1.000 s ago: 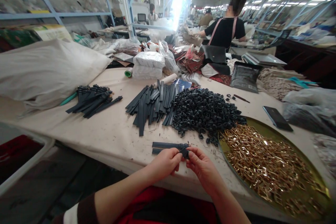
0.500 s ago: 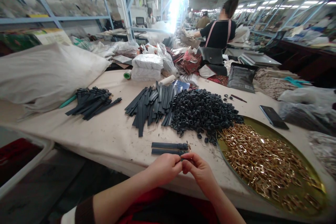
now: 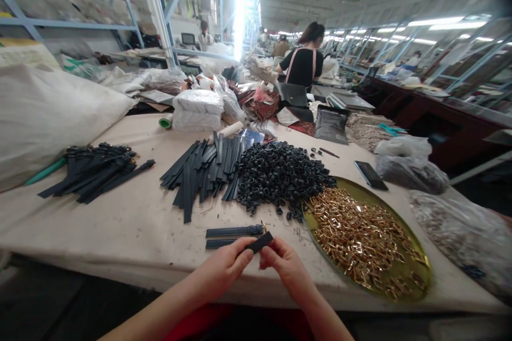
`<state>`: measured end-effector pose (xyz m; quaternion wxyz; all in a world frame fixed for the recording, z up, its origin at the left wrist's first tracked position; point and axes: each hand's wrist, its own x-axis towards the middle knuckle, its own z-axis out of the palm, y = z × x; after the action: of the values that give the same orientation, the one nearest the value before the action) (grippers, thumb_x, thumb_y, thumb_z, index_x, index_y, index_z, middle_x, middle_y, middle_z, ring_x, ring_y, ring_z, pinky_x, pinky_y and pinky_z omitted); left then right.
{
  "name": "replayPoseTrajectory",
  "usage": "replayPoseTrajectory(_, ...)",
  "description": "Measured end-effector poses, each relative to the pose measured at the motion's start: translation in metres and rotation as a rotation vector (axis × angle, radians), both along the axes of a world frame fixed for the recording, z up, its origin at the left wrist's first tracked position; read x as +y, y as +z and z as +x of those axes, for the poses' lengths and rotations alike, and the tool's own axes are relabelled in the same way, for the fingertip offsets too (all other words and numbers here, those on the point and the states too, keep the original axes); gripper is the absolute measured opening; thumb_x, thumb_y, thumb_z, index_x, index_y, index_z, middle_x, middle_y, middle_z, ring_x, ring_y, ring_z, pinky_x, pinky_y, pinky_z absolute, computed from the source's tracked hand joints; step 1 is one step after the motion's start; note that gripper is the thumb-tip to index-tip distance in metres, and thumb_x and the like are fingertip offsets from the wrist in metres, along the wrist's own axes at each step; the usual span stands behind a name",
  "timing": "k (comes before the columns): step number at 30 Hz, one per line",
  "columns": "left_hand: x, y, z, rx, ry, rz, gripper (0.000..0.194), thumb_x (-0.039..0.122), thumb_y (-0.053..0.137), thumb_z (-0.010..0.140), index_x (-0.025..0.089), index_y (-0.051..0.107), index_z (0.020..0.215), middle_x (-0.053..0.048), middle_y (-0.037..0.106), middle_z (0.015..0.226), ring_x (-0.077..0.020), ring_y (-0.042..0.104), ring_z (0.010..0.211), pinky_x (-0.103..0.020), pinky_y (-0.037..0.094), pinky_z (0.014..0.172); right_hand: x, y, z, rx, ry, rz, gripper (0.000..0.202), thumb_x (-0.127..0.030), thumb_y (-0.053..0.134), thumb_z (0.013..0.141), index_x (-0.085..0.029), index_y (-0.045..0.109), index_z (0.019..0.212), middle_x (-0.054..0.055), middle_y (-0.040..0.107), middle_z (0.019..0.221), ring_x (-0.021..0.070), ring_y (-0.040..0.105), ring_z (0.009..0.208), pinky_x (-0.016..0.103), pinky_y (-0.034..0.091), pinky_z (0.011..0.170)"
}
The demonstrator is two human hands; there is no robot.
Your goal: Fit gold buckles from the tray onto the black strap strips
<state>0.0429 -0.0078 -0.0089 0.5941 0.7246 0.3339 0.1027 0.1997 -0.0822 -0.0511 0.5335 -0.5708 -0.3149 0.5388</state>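
Near the table's front edge, a dark strap (image 3: 261,243) is pinched in my left hand (image 3: 229,262), its flat end sticking out to the upper right. My right hand (image 3: 282,262) has its fingers closed at the strap's right side; what sits between those fingertips is hidden. Just beyond my hands lie two dark straps (image 3: 234,231) side by side, with a bit of gold metal at the right end of one. Farther off are a pile of flat dark straps (image 3: 204,168) and a heap of small black loops (image 3: 280,176). Gold buckles (image 3: 360,229) fill a round tray (image 3: 424,272) at right.
At left is a bundle of straps with loops (image 3: 100,168) beside a green pen-like tool (image 3: 46,171). A phone (image 3: 371,175) lies beyond the tray. Plastic-wrapped packs (image 3: 198,109) and a black bag (image 3: 331,123) line the back. A person (image 3: 303,64) works farther away.
My view has swung right, so the table's things appear farther left. The strap between my hands now shows its flat end, where before my fingertips hid most of it.
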Motion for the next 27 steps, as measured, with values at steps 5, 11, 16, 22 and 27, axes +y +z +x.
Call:
replayPoseTrajectory(5, 0.009, -0.011, 0.003, -0.109, 0.162, -0.288, 0.025, 0.044, 0.041, 0.076, 0.020, 0.039, 0.070, 0.012, 0.021, 0.043, -0.0053, 0.019, 0.034, -0.018, 0.014, 0.035, -0.011, 0.009, 0.100, -0.640, -0.326, -0.020, 0.036, -0.051, 0.052, 0.072, -0.017, 0.057, 0.083, 0.001, 0.056, 0.064, 0.0139, 0.052, 0.057, 0.027, 0.042, 0.055)
replayPoseTrajectory(11, -0.002, -0.007, 0.015, -0.062, 0.176, -0.366, 0.023, 0.042, 0.033, 0.076, 0.020, 0.038, 0.073, 0.012, 0.027, 0.038, -0.0058, 0.019, 0.031, -0.017, 0.013, 0.032, -0.021, 0.010, 0.161, -1.338, -0.371, -0.182, 0.027, -0.036, 0.041, 0.080, -0.017, 0.058, 0.088, 0.006, 0.062, 0.083, 0.0179, 0.056, 0.073, 0.029, 0.042, 0.065)
replayPoseTrajectory(16, -0.006, -0.004, 0.021, 0.019, 0.071, -0.268, 0.019, 0.037, 0.031, 0.078, 0.020, 0.037, 0.071, 0.011, 0.029, 0.037, -0.0061, 0.021, 0.029, -0.017, 0.015, 0.031, 0.006, 0.007, 0.154, -1.498, -0.185, -0.215, 0.022, -0.024, 0.040, 0.080, -0.019, 0.060, 0.086, 0.006, 0.061, 0.089, 0.0174, 0.057, 0.079, 0.028, 0.040, 0.071)
replayPoseTrajectory(22, -0.016, -0.008, 0.021, 0.066, 0.008, -0.285, 0.015, 0.033, 0.033, 0.077, 0.020, 0.039, 0.072, 0.011, 0.028, 0.040, -0.0072, 0.024, 0.033, -0.018, 0.016, 0.034, 0.028, -0.002, 0.143, -1.608, -0.049, -0.300, 0.018, -0.023, 0.044, 0.078, -0.016, 0.061, 0.076, 0.011, 0.062, 0.085, 0.0223, 0.058, 0.079, 0.030, 0.037, 0.065)
replayPoseTrajectory(27, -0.017, -0.003, 0.024, 0.130, -0.039, -0.218, 0.014, 0.031, 0.032, 0.077, 0.020, 0.040, 0.072, 0.010, 0.031, 0.042, -0.0082, 0.027, 0.036, -0.019, 0.020, 0.036, 0.025, -0.004, 0.145, -1.569, 0.020, -0.378, 0.018, -0.020, 0.043, 0.077, -0.016, 0.060, 0.073, 0.012, 0.064, 0.084, 0.0221, 0.059, 0.078, 0.029, 0.036, 0.065)
